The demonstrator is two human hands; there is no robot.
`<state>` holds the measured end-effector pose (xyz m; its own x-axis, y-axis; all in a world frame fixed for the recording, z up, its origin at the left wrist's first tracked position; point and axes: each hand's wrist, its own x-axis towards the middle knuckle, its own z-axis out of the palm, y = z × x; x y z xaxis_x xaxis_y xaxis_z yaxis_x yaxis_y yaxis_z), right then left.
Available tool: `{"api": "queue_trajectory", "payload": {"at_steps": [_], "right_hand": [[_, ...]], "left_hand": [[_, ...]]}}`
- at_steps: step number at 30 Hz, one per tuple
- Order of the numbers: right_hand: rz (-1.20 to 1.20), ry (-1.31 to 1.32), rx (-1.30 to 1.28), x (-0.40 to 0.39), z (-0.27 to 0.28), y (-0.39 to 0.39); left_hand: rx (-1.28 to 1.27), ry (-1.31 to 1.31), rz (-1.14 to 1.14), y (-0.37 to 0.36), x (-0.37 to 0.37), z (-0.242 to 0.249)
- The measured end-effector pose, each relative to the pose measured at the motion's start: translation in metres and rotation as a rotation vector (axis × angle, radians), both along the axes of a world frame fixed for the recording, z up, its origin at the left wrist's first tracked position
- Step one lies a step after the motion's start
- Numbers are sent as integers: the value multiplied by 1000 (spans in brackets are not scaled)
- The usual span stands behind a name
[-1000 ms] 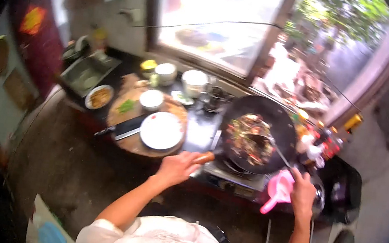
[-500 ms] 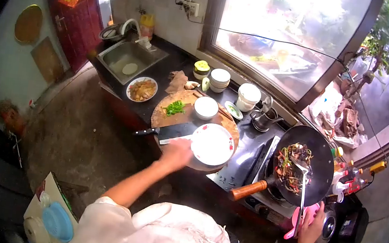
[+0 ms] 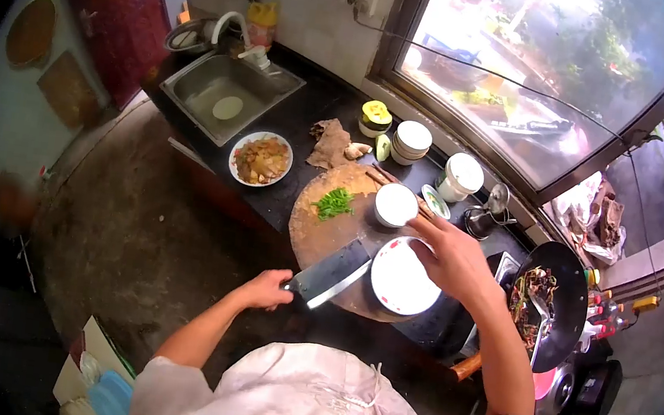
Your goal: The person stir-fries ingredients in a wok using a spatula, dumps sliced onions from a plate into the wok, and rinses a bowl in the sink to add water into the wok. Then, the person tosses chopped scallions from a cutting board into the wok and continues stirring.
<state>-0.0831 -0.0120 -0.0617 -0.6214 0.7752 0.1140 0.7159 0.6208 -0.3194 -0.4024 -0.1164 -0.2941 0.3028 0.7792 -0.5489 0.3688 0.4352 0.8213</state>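
Note:
My left hand (image 3: 265, 289) is closed round the handle of a cleaver (image 3: 333, 270), whose broad blade reaches over the near edge of the round cutting board (image 3: 312, 238). My right hand (image 3: 454, 260) is over the right side of a white plate (image 3: 402, 278) with red marks on its rim. Its fingers are stretched out and apart, with the fingertips close to a small white bowl (image 3: 395, 204) just behind the plate. A heap of chopped greens (image 3: 334, 204) lies on the board to the left of the bowl.
A wok (image 3: 567, 319) with cooked food and a spatula (image 3: 540, 320) stands on the stove at right, its wooden handle (image 3: 466, 366) pointing toward me. A dish of food (image 3: 261, 159) sits near the sink (image 3: 225, 95). Stacked bowls (image 3: 412, 141) line the window side.
My left hand has gone from beside the plate to the cleaver's handle, and the cleaver has turned. My right hand has left the spatula by the wok and come over the plate.

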Motion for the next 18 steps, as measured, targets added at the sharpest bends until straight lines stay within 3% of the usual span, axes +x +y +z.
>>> {"api": "queue_trajectory", "payload": {"at_steps": [2, 4, 8, 11, 18], "right_hand": [[25, 5, -141, -31, -24, 31], [50, 204, -229, -63, -53, 54], [-195, 437, -401, -107, -157, 85], [-325, 518, -72, -117, -234, 82], [-524, 508, -39, -141, -284, 95]], "left_hand": [[-7, -118, 73, -18, -15, 10], [76, -128, 252, -32, -22, 8], [260, -24, 604, -22, -23, -21], [272, 115, 735, 5, -21, -40], [220, 178, 746, 39, -6, -48]]}}
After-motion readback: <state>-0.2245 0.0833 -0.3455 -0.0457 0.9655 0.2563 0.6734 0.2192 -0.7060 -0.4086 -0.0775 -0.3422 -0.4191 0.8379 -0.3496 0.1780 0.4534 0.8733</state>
